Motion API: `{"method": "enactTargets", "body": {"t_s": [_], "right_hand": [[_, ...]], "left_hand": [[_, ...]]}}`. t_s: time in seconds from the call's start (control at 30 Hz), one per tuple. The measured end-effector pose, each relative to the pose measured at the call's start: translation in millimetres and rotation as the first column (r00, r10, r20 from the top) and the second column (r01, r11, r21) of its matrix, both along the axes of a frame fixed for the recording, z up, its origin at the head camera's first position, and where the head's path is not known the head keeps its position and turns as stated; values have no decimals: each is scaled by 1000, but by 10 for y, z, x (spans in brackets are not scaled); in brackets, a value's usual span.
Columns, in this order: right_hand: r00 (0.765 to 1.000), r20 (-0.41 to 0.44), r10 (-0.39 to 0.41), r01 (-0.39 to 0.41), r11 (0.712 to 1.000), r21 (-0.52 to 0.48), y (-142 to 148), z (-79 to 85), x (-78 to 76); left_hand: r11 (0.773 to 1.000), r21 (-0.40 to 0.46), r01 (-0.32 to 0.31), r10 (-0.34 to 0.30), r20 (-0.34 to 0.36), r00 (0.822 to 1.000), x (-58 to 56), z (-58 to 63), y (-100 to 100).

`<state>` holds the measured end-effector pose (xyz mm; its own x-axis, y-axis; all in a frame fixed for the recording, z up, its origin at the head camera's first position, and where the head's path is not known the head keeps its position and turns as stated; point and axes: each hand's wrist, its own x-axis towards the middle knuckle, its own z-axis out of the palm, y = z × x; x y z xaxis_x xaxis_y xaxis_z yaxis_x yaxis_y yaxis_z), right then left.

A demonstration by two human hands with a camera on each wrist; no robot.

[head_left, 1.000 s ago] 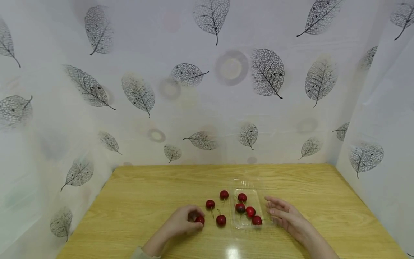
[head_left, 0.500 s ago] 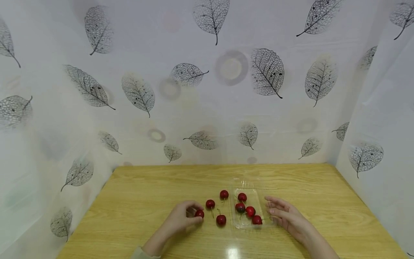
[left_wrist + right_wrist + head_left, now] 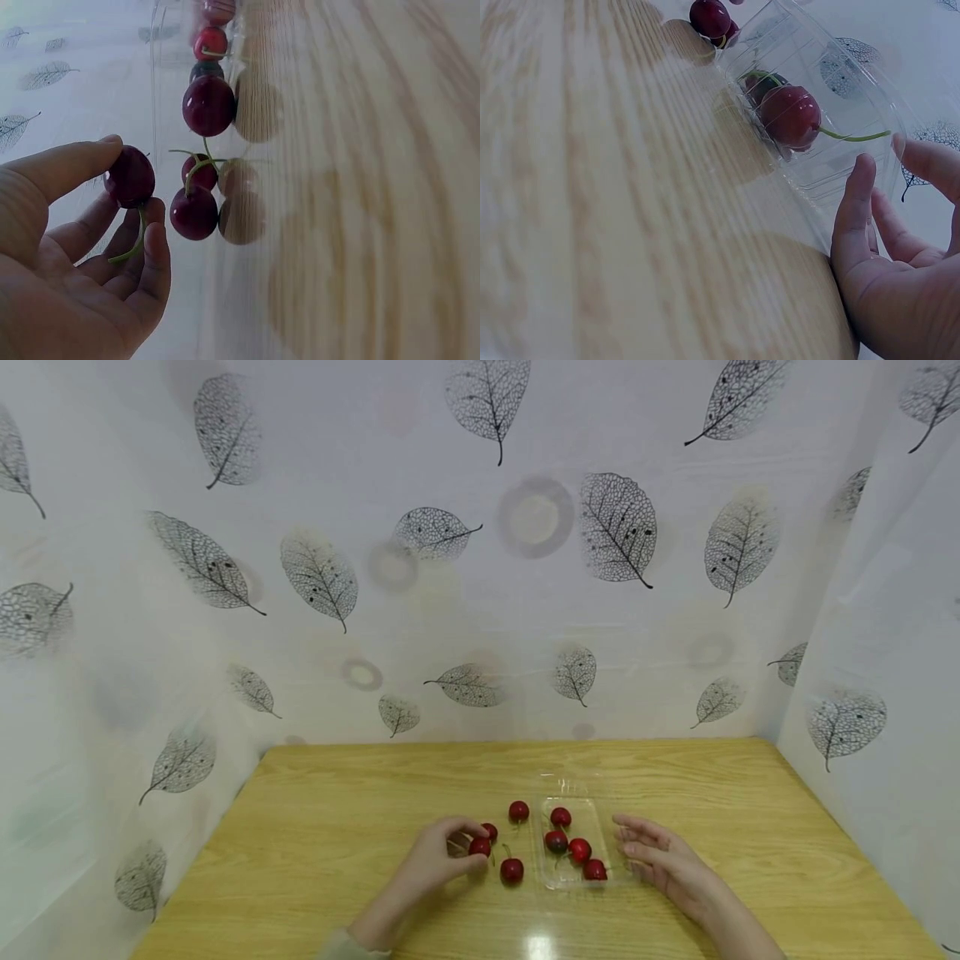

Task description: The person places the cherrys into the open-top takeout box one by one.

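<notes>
In the head view my left hand (image 3: 433, 864) pinches a dark red cherry (image 3: 480, 847) between thumb and fingers, above the table. The left wrist view shows this cherry (image 3: 130, 177) with its green stem hanging toward the palm. Just beyond it sits a loose cherry (image 3: 489, 832), partly hidden by the held one. Two more loose cherries lie nearby, one farther back (image 3: 518, 812) and one nearer (image 3: 512, 870). A clear plastic box (image 3: 592, 818) holds several cherries (image 3: 579, 850). My right hand (image 3: 675, 870) has relaxed, slightly bent fingers, with fingertips right at the box's right rim.
The wooden table (image 3: 337, 793) carries everything. Behind it and at both sides hangs a pale sheet (image 3: 480, 610) printed with leaf skeletons. The loose cherries stand between my left hand and the box's left wall.
My left hand has lifted its cherry and moved right and slightly forward, now overlapping a loose cherry. My right hand and the box have stayed in place.
</notes>
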<state>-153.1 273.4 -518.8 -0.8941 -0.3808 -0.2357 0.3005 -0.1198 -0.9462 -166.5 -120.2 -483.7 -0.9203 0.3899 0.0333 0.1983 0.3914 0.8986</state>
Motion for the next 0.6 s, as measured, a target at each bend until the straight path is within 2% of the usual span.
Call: {"method": "enactTargets", "body": {"t_s": [0.4, 0.6], "right_hand": [[1000, -6, -5, 5, 1000, -8, -9, 4, 2], [1000, -8, -4, 4, 1000, -10, -10, 3, 8]], "left_hand": [[999, -1, 41, -41, -75, 996, -64, -9, 278], [998, 41, 57, -55, -53, 997, -53, 25, 394]]}}
